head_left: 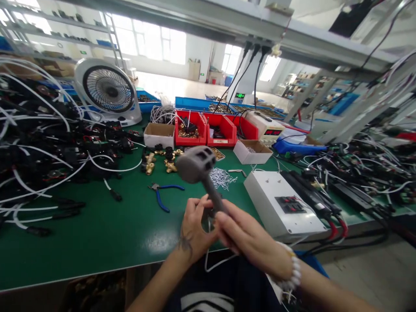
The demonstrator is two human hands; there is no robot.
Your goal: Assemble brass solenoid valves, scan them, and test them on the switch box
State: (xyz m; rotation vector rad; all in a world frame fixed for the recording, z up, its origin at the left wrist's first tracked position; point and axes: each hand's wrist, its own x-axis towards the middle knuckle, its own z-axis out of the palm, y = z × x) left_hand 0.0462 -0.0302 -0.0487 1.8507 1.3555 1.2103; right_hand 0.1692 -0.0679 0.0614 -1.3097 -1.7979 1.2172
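Observation:
My right hand (248,236) is wrapped round the handle of a grey hammer (195,164), a blurred tool with a round face and dark slots in its head. The head is raised above the bench, tilted up to the left. Just left of it, my left hand (196,225) curls its fingers round a small dark part that is mostly hidden. A white cable (208,262) hangs below that hand toward my lap. Pliers with blue handles (162,195) lie spread to the left. Brass fittings (170,164) and a pile of thin white wire pieces (221,177) sit behind the hammer head.
Tangled black parts with white cables (65,160) cover the bench's left side. At the back stand a fan (110,89), red bins (222,141), small cartons (159,141) and a power supply (264,128). A white switch box (279,201) is on the right.

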